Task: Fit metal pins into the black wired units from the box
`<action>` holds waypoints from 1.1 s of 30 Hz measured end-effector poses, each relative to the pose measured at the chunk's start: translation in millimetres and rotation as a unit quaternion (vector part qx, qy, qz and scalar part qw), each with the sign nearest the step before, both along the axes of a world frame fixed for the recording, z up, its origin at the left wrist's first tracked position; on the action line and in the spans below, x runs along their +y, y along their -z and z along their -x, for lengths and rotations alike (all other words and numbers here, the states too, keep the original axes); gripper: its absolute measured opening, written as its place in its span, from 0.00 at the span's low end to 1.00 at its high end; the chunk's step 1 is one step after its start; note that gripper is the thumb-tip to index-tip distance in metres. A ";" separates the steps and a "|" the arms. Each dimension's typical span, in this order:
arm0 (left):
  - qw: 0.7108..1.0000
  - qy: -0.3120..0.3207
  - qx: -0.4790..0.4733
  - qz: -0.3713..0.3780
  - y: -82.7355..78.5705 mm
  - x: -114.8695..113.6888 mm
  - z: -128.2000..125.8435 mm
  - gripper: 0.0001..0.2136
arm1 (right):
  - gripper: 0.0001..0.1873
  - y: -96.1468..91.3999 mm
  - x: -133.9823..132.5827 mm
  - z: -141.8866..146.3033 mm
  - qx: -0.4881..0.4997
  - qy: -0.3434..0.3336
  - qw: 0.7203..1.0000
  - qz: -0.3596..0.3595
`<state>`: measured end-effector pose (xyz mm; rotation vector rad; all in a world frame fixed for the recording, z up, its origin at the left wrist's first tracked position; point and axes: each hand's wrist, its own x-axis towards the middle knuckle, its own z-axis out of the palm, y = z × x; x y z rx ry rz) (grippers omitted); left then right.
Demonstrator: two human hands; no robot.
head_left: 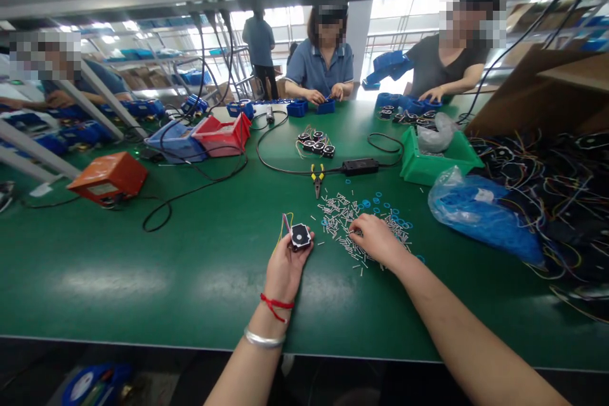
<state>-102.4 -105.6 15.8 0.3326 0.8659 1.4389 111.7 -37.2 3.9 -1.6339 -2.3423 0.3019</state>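
Note:
My left hand (288,260) is closed around a small square motor (300,236), black with a pale rim, its round-centred face turned up. Thin yellow and red wires (284,223) trail from the motor's left side. Over a loose pile of long thin screws (339,219) is my right hand (373,238), fingertips pinched together at the screws. Whether a screw is between those fingertips is too small to tell. Blue rings (378,202) lie scattered among the screws and along the pile's far right side. Just beyond the pile rest yellow-handled pliers (317,179), jaws toward me.
Several similar motors (316,143) sit farther back, near a black cable box (360,167). To the right are a green bin (423,165), a blue plastic bag (485,212) and tangled wires. Leftward stand a red bin (222,134) and an orange box (108,179). Co-workers sit opposite.

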 end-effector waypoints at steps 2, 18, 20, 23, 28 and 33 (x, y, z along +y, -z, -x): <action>1.000 0.024 -0.005 -0.008 1.4 -1.5 -4.2 0.12 | 0.05 1.9 -2.3 5.8 0.009 -0.018 1.000 0.004; 0.988 0.125 -0.087 0.007 3.9 -5.1 -9.5 0.14 | 0.07 -30.7 -28.1 29.7 0.432 -0.091 0.876 0.195; 0.989 0.112 -0.092 0.004 5.0 -4.5 -9.1 0.13 | 0.07 -32.9 -31.3 31.9 0.395 -0.104 0.900 0.153; 0.992 0.081 -0.096 0.002 7.8 -3.4 -7.8 0.11 | 0.09 -33.8 -32.9 34.9 0.340 -0.130 0.927 0.093; 0.993 0.064 -0.096 -0.002 12.9 -3.0 -7.6 0.11 | 0.11 -29.2 -34.2 40.2 0.345 -0.128 0.925 0.090; 0.991 0.082 -0.103 -0.005 12.3 -6.1 -12.2 0.12 | 0.04 -29.2 -38.7 43.9 0.367 -0.067 0.925 0.067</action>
